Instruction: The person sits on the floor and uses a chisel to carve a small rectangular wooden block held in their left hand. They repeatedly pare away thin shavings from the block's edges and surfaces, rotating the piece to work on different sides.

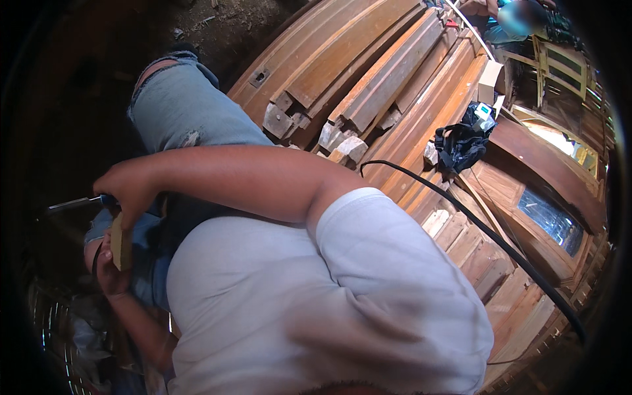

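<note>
My right hand [128, 185] reaches across at the left of the view, its fingers closed around a chisel-like tool [71, 205] with a flat metal blade and a blue handle end. The blade points to the left. Just below it, my left hand [113, 275] grips a small wooden block [118, 242], held up against the right hand's underside. A thin dark curved strip [97, 260] shows beside the left fingers; what it is I cannot make out. Both hands are over my legs in torn jeans [187, 105].
Long stacked wooden boards [401, 72] fill the top and right. A black plastic bag [461, 145] lies on them, and a black cable [487, 230] runs across. A framed panel with glass [550, 220] stands at the right. Another person [510, 20] is at the top right.
</note>
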The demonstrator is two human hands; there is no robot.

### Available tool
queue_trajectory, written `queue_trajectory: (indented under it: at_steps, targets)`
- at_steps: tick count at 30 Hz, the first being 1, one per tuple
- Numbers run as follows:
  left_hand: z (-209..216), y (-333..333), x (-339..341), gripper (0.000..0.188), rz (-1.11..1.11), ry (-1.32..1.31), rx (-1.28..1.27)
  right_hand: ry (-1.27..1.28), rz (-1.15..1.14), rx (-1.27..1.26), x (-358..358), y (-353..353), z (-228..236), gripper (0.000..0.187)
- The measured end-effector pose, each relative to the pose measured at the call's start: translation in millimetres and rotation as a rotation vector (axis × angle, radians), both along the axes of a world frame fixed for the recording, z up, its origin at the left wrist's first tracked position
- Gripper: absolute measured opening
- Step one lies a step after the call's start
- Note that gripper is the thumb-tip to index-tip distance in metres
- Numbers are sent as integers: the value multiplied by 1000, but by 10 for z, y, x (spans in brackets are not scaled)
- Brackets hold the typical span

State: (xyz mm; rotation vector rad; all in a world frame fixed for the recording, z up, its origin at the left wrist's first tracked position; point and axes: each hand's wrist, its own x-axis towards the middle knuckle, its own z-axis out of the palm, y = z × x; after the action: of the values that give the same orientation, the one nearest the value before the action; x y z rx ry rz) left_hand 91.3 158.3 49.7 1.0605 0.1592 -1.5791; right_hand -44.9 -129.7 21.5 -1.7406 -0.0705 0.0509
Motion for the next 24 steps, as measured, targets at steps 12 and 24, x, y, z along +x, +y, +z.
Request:
queue_trajectory:
  at_steps: [12, 24]
  targets:
    - [167, -138, -613, 82, -64, -111, -26, 107, 155, -18, -101, 68, -12, 73]
    - [-79, -174, -576, 81, 129, -128, -117, 280, -366, 150, -143, 30, 123, 52]
